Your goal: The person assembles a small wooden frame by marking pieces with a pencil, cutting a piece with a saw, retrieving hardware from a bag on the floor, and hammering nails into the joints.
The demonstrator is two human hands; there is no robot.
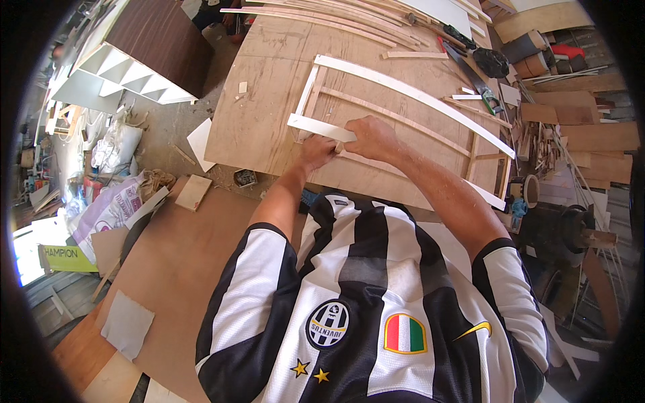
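A long rectangular wooden frame of thin slats lies on the plywood table in front of me. One white strip runs along its far side. A second white strip lies along the near side; its left end sticks out at an angle past the frame's corner. My right hand is closed over this near strip, fingers wrapped round its edge. Just left of it and lower, my left hand has its fingers curled at the frame's near rail, under the strip. Its fingertips are partly hidden.
Long thin slats lie along the table's far edge. A handsaw, a hammer and a black bag rest at the right. A brown-and-white cabinet stands at the far left. Offcuts crowd the right side.
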